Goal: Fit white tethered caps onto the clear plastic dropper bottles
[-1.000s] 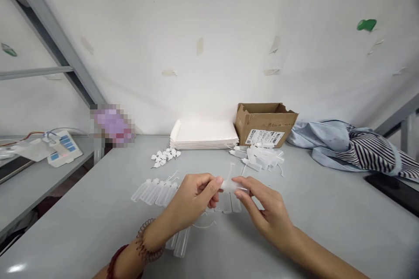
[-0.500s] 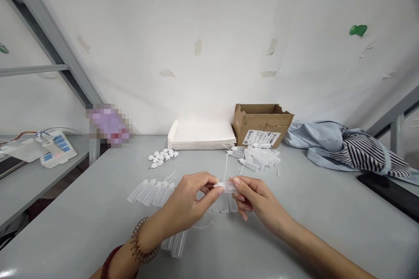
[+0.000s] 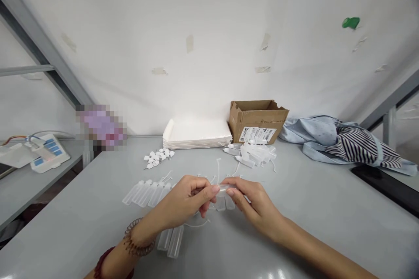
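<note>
Between my hands is a small clear plastic tube [image 3: 224, 188], lying roughly sideways. My left hand [image 3: 194, 195] pinches its left end, thumb uppermost, and covers the end fitting. The right end is gripped by my right hand [image 3: 253, 198] between thumb and fingers. A thin white strap [image 3: 218, 169] sticks up behind the tube. Under and behind my fingers lie more clear tubes [image 3: 230, 203], partly hidden. A slanted row of capped tubes [image 3: 145, 194] rests left of my left hand, and further tubes [image 3: 176, 242] lie nearer, by my left wrist.
Small white caps [image 3: 157, 158] form a loose pile at the back left. More tubes [image 3: 257, 153] are heaped before a cardboard box [image 3: 258, 117]. A stack of white sheets or envelopes [image 3: 196, 133] stands beside it. Bundled cloth [image 3: 327, 137] and a black phone-like object [image 3: 386, 187] lie right.
My left thumb and fingers have closed over the tube's white end, which showed before. My right fingers have shifted along the tube. The whole view has swung slightly, moving things leftward.
</note>
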Available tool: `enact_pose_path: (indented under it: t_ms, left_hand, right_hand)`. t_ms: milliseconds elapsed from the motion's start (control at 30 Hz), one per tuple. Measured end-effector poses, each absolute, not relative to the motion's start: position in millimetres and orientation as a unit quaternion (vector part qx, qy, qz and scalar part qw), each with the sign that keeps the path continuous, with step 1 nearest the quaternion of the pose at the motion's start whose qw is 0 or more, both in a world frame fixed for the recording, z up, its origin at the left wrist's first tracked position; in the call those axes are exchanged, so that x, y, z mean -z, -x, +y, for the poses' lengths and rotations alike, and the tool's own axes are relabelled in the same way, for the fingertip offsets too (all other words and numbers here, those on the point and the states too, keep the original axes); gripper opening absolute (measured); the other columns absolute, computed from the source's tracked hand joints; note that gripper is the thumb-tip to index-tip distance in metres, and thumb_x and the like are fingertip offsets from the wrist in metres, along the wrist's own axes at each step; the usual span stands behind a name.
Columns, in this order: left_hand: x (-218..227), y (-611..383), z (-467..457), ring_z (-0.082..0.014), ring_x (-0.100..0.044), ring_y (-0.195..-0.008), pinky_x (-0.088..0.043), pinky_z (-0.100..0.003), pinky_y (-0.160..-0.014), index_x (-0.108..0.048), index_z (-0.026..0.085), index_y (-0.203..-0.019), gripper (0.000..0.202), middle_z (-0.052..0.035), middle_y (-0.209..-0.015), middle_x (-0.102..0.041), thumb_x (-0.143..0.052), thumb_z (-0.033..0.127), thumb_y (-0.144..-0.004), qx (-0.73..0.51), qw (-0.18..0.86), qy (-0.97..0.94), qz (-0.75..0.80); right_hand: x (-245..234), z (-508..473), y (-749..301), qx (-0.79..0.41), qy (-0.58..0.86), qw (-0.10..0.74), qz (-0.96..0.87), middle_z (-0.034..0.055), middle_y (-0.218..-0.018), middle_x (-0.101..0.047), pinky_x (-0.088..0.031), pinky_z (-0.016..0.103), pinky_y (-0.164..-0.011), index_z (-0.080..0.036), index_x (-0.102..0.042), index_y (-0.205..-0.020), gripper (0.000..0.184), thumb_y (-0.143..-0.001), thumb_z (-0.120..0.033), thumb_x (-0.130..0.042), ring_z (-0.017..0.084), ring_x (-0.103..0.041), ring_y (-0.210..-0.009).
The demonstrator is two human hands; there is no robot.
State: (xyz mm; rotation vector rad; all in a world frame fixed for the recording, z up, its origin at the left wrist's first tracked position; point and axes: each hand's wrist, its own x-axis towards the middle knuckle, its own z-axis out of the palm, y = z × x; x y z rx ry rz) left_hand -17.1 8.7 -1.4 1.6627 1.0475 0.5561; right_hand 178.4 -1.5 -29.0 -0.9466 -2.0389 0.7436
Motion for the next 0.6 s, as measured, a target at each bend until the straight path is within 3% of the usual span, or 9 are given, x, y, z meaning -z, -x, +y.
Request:
enact_pose_path:
  t_ms: [167, 367, 467, 600]
  left_hand:
    - [1.1, 16.6, 10.9, -0.0122, -0.054, -0.054, -0.042, -0.023, -0.060, -0.054, 0.017, -0.062, 0.039, 0.0036, -0.051, -0.052, -0.047, 0.047, -0.086, -0.239, 0.526, -0.688, 0.439]
    - [2.5, 15.1, 11.4, -0.0119, -0.054, -0.053, -0.043, -0.023, -0.061, -0.048, 0.016, -0.050, 0.050, 0.0020, -0.048, -0.051, -0.044, 0.050, -0.087, -0.246, 0.554, -0.670, 0.429]
    - [5.7, 13.8, 10.1, -0.0136, -0.056, -0.057, -0.045, -0.023, -0.065, -0.048, 0.017, -0.050, 0.048, 0.0025, -0.045, -0.048, -0.045, 0.048, -0.086, -0.254, 0.551, -0.672, 0.425]
    - [8.9, 10.7, 10.1, -0.0139, -0.057, -0.059, -0.046, -0.025, -0.074, -0.046, 0.017, -0.049, 0.048, 0.0034, -0.043, -0.044, -0.045, 0.048, -0.086, -0.266, 0.548, -0.672, 0.420]
  right_hand:
    - [29.8, 1.1, -181.8, -0.128, 0.337, 0.392, -0.847, 0.0026, -0.070, -0.058, -0.042, 0.022, -0.051, -0.013, -0.055, -0.104, 0.023, -0.096, -0.025, -0.037, 0.011, -0.050, -0.055]
    - [32.8, 4.8, -184.2, 0.111, 0.262, 0.380, -0.880, 0.0081, -0.077, -0.063, -0.045, 0.025, -0.051, -0.010, -0.050, -0.109, 0.022, -0.093, -0.024, -0.046, 0.016, -0.057, -0.066]
    - [34.6, 2.7, -182.3, 0.107, 0.265, 0.362, -0.887, 0.0061, -0.070, -0.060, -0.041, 0.025, -0.046, -0.009, -0.050, -0.110, 0.022, -0.093, -0.021, -0.044, 0.016, -0.053, -0.059]
    - [34.2, -0.9, -181.1, -0.012, 0.289, 0.353, -0.890, 0.0051, -0.070, -0.056, -0.041, 0.024, -0.047, -0.011, -0.052, -0.106, 0.021, -0.095, -0.019, -0.036, 0.014, -0.048, -0.057]
